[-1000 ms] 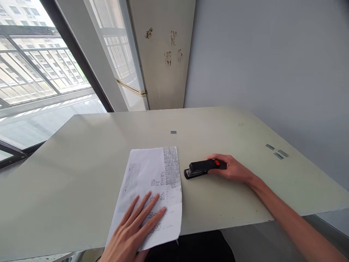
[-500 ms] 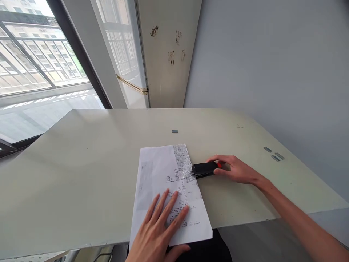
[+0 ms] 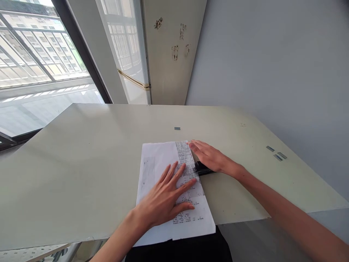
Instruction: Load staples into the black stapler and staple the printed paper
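Printed white paper sheets (image 3: pixel 163 153) lie on the table, their lower edge reaching past its front. My left hand (image 3: pixel 166 196) rests flat on the print, fingers spread. A black stapler (image 3: pixel 201 169) has its front end at the right edge of the paper; its rear is covered by my right hand. With fingers stretched out, my right hand (image 3: pixel 208 154) extends over the stapler, fingertips by the paper's upper right corner. Whether its palm presses on the stapler, I cannot tell.
A small grey staple strip (image 3: pixel 177 128) lies beyond the paper. Several more strips (image 3: pixel 278 157) are on the right side of the pale table (image 3: pixel 95 174). A fridge (image 3: pixel 169 80) stands behind, with a wall (image 3: pixel 259 54) at the right and a window (image 3: pixel 35 54) at the left.
My right hand has let go of the stapler's rear and moved left over its top, fingers straightened. My left hand has slid up the paper.
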Motion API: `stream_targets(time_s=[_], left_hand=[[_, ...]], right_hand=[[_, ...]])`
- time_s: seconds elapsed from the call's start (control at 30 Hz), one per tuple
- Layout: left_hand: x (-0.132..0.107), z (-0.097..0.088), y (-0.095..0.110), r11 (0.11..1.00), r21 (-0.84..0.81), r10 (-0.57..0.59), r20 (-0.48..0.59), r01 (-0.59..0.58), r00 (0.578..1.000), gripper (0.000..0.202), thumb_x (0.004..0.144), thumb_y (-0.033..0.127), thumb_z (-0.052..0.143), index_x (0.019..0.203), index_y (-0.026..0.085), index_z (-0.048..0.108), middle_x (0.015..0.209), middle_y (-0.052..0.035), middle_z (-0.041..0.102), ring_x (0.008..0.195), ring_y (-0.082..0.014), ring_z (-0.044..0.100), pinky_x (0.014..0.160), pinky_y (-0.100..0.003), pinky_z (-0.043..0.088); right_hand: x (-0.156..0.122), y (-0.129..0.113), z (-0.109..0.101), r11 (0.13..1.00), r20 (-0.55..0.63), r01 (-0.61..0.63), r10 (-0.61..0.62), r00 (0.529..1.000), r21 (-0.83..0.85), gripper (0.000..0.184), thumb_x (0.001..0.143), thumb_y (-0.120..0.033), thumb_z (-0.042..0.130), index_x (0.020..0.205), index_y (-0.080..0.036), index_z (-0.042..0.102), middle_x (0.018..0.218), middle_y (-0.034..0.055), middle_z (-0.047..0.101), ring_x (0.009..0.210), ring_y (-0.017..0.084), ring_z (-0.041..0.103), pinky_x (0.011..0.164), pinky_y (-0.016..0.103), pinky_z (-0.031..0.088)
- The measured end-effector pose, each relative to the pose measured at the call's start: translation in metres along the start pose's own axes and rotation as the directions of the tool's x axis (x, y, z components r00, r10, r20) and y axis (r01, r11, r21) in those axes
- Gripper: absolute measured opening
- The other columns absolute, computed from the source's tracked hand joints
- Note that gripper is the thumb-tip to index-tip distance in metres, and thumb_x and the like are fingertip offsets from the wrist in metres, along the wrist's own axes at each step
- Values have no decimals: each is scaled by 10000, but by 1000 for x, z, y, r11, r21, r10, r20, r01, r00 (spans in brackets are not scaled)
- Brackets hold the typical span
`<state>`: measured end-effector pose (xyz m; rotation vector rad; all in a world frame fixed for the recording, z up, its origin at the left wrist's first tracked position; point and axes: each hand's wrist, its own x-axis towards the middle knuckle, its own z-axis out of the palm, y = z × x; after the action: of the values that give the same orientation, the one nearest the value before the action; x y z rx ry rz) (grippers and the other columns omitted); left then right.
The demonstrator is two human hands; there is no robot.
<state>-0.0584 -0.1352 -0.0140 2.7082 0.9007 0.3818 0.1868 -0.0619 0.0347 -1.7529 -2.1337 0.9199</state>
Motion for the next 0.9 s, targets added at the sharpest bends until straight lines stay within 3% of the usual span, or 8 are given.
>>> stream_targets(time_s=[0.07, 0.17, 0.3, 0.53, 0.9], left_hand=[[5, 5, -2, 1000, 8, 3, -2, -3, 1000, 690, 1057, 636, 493, 1668, 359, 332, 1784, -50, 60, 1622, -381, 74, 1303, -636, 231], [9, 11, -4, 1000, 15, 8, -16, -8, 1000, 681, 1062, 643, 474, 1665, 354, 341, 1783, -50, 55, 1624, -374, 54, 1316, -631, 186], [15, 16, -4, 1000, -5, 10, -58, -11, 998, 651, 1069, 632, 470, 1648, 351, 373, 1786, -32, 12, 1631, -363, 32, 1327, -618, 156], [20, 17, 0, 999, -39, 2, -56, -4, 998, 587, 1071, 629, 470, 1585, 346, 484, 1789, -32, -12, 1630, -382, 41, 1324, -634, 135], [21, 21, 1, 999, -50, -5, -89, 1, 996, 587, 1067, 633, 475, 1585, 356, 488, 1792, 3, -18, 1633, -377, -6, 1332, -625, 111]], right_hand=[[5, -3, 5, 999, 8, -26, 27, 1000, -20, 888, 996, -827, 143, 1621, -287, 470, 1744, 35, 337, 1641, 318, 204, 1327, 547, 187], [6, -7, 8, 999, 22, -48, 48, 999, -19, 900, 988, -838, 139, 1634, -295, 452, 1755, 23, 303, 1651, 313, 157, 1332, 547, 175], [3, -10, 8, 998, 38, -59, 59, 998, 0, 872, 991, -835, 156, 1639, -323, 438, 1766, 5, 270, 1654, 314, 137, 1329, 559, 173], [-2, -10, 10, 997, 51, 67, -66, 996, -26, 806, 1020, -797, 206, 1633, -331, 443, 1769, 8, 267, 1655, 321, 132, 1317, 582, 198], [-1, -19, 19, 982, 59, 5, 6, 998, -188, 823, 1028, -788, 172, 1632, -302, 449, 1773, 33, 249, 1655, 317, 127, 1316, 589, 185]])
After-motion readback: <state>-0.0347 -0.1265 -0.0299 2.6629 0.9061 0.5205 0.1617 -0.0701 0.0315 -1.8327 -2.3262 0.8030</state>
